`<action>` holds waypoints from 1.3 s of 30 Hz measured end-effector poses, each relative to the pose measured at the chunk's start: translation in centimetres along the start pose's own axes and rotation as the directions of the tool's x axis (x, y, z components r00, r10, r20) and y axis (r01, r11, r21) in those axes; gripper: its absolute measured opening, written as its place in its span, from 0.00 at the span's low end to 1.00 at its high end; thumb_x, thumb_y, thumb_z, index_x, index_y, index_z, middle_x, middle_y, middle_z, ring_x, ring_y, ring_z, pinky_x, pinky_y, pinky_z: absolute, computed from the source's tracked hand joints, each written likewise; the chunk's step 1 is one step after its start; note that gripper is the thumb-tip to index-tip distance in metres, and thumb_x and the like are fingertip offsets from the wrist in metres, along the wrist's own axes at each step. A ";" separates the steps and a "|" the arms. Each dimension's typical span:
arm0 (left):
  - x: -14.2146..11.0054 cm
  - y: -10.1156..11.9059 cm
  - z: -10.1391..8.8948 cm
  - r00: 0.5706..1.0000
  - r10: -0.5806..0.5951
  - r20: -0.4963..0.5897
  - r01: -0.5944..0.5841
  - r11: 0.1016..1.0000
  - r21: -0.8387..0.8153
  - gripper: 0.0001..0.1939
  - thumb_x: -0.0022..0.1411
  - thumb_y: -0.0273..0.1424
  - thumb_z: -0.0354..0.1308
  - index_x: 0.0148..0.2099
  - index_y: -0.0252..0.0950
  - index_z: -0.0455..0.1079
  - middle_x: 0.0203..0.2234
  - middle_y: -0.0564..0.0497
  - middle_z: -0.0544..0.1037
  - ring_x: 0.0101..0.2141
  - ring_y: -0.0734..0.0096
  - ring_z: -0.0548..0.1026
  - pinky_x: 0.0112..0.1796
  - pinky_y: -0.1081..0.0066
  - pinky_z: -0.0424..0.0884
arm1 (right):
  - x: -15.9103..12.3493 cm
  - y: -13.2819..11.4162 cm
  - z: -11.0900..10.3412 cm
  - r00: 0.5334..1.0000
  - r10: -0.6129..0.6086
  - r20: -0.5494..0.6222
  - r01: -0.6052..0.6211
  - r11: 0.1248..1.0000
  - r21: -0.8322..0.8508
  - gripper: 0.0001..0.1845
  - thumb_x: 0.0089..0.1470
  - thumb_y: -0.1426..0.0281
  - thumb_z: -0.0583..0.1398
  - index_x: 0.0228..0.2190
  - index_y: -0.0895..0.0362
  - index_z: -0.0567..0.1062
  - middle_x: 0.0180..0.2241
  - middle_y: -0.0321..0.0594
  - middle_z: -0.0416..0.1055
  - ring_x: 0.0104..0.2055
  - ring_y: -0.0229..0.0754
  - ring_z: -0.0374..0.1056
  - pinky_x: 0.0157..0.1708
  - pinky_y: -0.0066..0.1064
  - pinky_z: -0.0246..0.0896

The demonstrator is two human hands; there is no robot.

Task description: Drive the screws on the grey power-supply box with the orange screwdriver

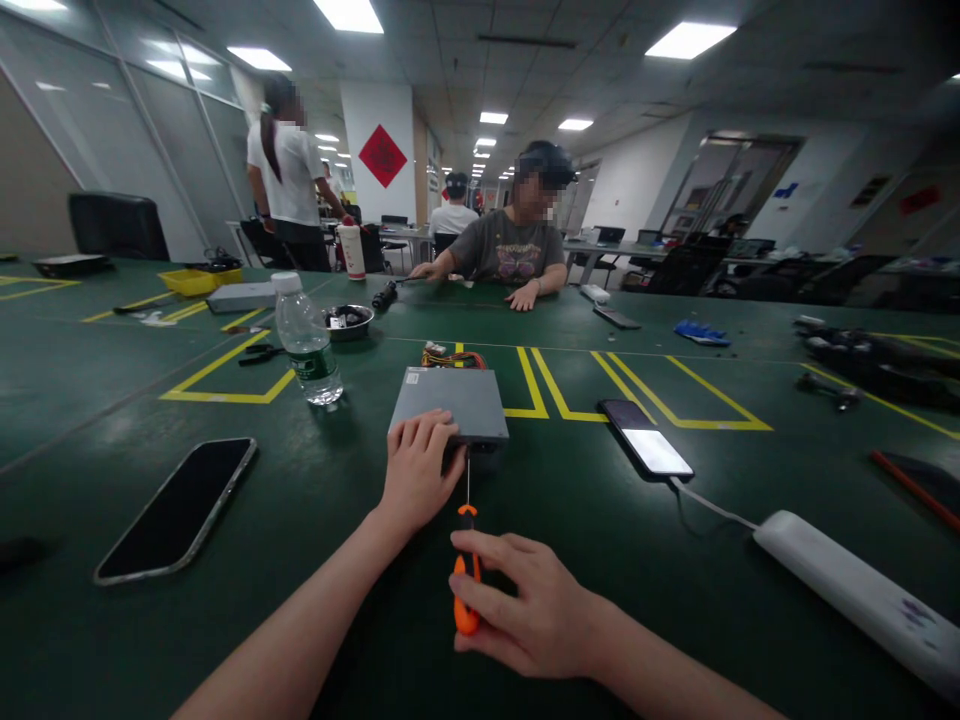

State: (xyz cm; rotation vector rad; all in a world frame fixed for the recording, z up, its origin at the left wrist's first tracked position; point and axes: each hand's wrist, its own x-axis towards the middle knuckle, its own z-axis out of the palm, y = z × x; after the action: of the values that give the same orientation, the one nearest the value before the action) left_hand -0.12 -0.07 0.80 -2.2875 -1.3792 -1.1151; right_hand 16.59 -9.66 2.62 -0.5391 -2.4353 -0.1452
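Note:
A grey metal computer power supply lies flat on the green table, its bundle of coloured cables at the far side. My left hand grips its near left edge, fingers over the top and thumb by the front face. My right hand is closed round the orange and black handle of a screwdriver. The thin shaft points away from me, and its tip reaches the power supply's near face. Whether the tip sits in a screw is too small to tell.
A water bottle stands left of the power supply, before a metal bowl. One phone lies at left; another phone, at right, is cabled to a white power strip. A person sits opposite.

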 end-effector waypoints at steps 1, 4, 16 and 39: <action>0.0 0.0 0.0 1.000 0.003 0.001 -0.003 1.000 0.003 0.08 0.59 0.31 0.53 0.42 0.39 0.64 0.46 0.47 0.73 0.48 0.59 0.67 0.47 0.58 0.58 | -0.1 0.1 0.2 0.999 -0.005 -0.050 0.006 1.000 0.016 0.15 0.62 0.62 0.51 0.42 0.61 0.66 0.44 0.56 0.69 0.43 0.43 0.70 0.37 0.32 0.67; 0.0 0.0 -0.1 1.000 0.005 0.000 -0.005 1.000 0.006 0.08 0.59 0.32 0.53 0.42 0.39 0.64 0.45 0.47 0.73 0.48 0.59 0.67 0.47 0.58 0.58 | -0.4 0.4 0.2 0.993 0.017 -0.120 -0.011 0.998 0.055 0.15 0.62 0.61 0.51 0.41 0.61 0.63 0.42 0.54 0.71 0.41 0.42 0.71 0.38 0.31 0.67; 0.0 -0.1 0.0 1.000 -0.009 0.020 0.008 1.000 0.014 0.08 0.60 0.32 0.52 0.43 0.39 0.63 0.46 0.47 0.73 0.49 0.60 0.67 0.46 0.58 0.57 | -0.6 0.5 -0.7 0.982 0.091 -0.166 -0.076 0.993 0.093 0.15 0.62 0.63 0.52 0.45 0.61 0.60 0.43 0.54 0.70 0.39 0.42 0.72 0.37 0.32 0.67; 0.1 0.1 -0.2 0.999 -0.007 0.044 0.008 1.000 -0.020 0.08 0.59 0.30 0.53 0.43 0.40 0.63 0.51 0.49 0.71 0.52 0.60 0.65 0.48 0.57 0.55 | -0.9 0.4 -1.0 0.998 0.036 0.041 -0.041 0.993 0.110 0.16 0.63 0.65 0.47 0.48 0.62 0.62 0.47 0.55 0.67 0.46 0.44 0.68 0.42 0.34 0.65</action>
State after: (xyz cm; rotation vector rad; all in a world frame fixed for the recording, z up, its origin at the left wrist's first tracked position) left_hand -0.10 -0.19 1.04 -2.3361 -1.4002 -1.0918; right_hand 17.94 -9.84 2.82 -0.5433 -2.4522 0.0166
